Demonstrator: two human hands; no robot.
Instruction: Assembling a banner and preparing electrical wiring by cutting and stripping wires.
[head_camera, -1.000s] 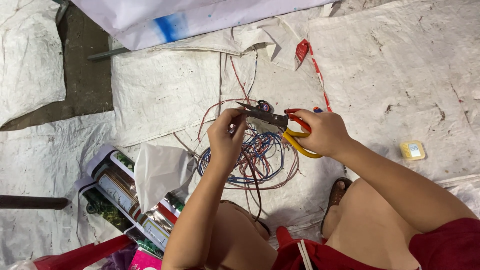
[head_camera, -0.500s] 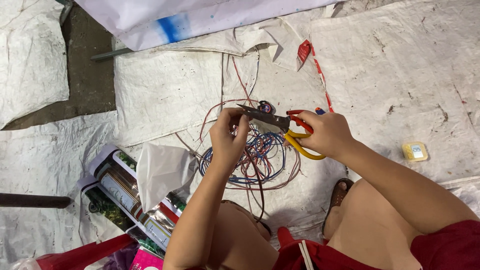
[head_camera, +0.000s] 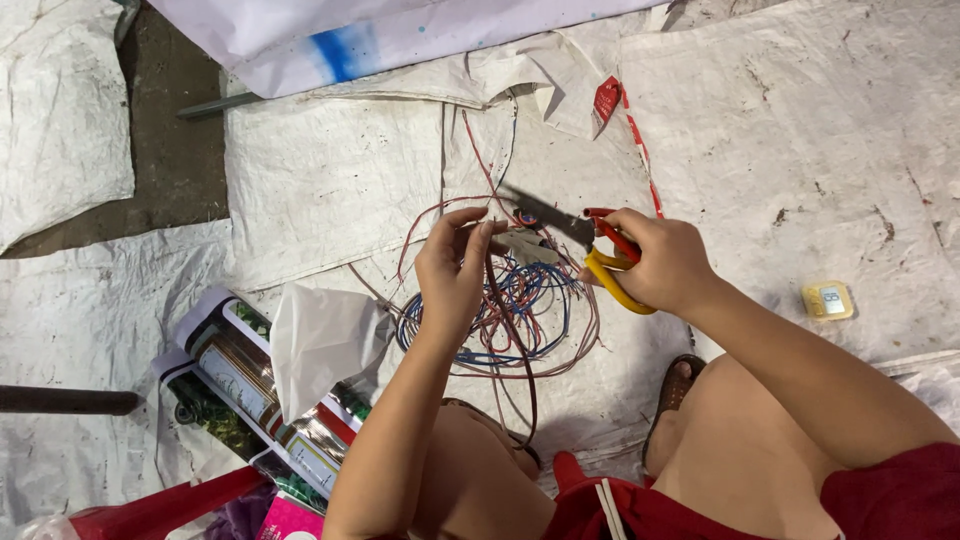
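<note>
2 hands work over 1 tangle of wires (head_camera: 505, 315) lying on white sacks (head_camera: 330, 180) on the floor. The left hand (head_camera: 450, 275) has its fingers (head_camera: 478, 228) pinched together on 1 thin wire held up above the tangle. The right hand (head_camera: 665, 262) is clamped on 1 pair of pliers (head_camera: 590, 245) with red and yellow handles, its tip at that wire. 1 small yellow box (head_camera: 827, 299) lies to the right. Since 1 second ago the pliers have tilted slightly and both hands sit a little higher
</note>
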